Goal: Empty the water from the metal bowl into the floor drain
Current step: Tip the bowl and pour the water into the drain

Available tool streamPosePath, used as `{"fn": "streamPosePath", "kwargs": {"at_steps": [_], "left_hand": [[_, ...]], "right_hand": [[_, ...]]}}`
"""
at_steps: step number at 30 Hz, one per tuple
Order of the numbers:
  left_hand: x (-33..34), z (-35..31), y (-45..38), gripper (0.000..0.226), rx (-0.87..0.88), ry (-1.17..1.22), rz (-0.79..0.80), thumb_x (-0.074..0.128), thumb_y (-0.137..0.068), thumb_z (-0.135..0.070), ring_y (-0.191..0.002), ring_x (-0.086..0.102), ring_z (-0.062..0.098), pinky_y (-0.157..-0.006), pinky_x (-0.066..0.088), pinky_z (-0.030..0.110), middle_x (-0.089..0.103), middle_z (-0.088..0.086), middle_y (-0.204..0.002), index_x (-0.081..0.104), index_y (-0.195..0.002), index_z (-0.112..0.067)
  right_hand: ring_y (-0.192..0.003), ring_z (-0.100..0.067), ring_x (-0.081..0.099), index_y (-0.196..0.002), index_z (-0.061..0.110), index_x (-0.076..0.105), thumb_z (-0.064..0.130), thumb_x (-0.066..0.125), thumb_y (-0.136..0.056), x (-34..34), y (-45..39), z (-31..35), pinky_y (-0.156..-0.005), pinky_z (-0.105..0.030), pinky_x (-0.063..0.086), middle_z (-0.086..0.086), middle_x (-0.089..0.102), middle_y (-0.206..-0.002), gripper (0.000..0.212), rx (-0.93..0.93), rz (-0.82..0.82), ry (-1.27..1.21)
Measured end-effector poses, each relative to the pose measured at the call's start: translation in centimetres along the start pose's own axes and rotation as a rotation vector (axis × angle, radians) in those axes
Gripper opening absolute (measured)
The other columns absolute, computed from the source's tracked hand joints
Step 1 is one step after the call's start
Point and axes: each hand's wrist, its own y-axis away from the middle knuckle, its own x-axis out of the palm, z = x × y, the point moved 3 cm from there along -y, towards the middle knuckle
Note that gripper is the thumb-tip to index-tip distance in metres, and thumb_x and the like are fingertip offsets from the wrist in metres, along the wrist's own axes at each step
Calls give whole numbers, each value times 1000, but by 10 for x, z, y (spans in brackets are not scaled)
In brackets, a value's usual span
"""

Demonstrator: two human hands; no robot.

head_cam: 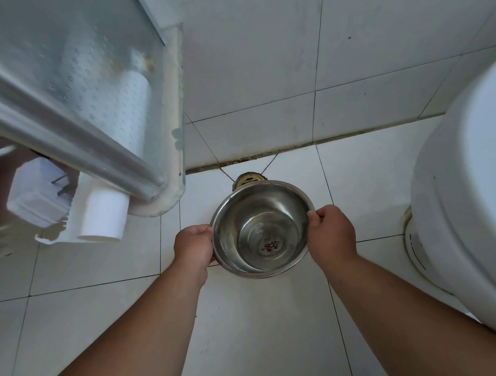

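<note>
A round metal bowl [262,228] hangs over the white tiled floor, held level by both hands. My left hand [193,246] grips its left rim and my right hand [331,234] grips its right rim. A shallow layer of clear water lies inside, over a small red mark on the bottom. Just beyond the bowl's far rim sits the floor drain [247,179], a round brass fitting near the wall; the bowl hides its near half.
A white toilet [475,198] fills the right side. On the left stands a glass shower enclosure [88,90] with a curved base corner, a white pipe [105,215] and white plastic containers beside it. Tiled wall rises behind the drain.
</note>
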Motion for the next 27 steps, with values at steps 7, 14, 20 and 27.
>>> {"fn": "streamPosePath", "kwargs": {"at_steps": [7,14,20,27], "left_hand": [[1,1,0,23,14,-8,16,65,-98,-4,-71,75,29,-63,66,36,83,10,-78,85,-89,-12],[0,5,-4,21,9,-2,21,65,-97,-4,-68,71,29,-66,63,35,80,13,-81,85,-93,-8],[0,7,-7,22,11,1,16,65,-95,-2,-61,67,25,-58,58,31,77,10,-74,85,-91,-8],[0,8,-9,20,13,15,14,64,-100,-4,-72,72,28,-63,59,32,81,14,-89,83,-100,-8]], "right_hand": [[-76,-25,55,-88,14,55,26,54,-107,-1,-1,0,-66,-32,35,7,54,-73,23,-4,-3,8],[-79,-27,58,-89,12,57,26,54,-107,-1,0,2,-68,-33,39,1,59,-78,23,-8,-5,3],[-77,-27,56,-88,12,57,25,55,-107,0,0,2,-67,-32,36,1,58,-77,24,-5,-8,14],[-77,-26,56,-88,11,58,25,55,-106,-1,0,3,-67,-33,36,6,54,-73,24,-5,-14,-4]]}}
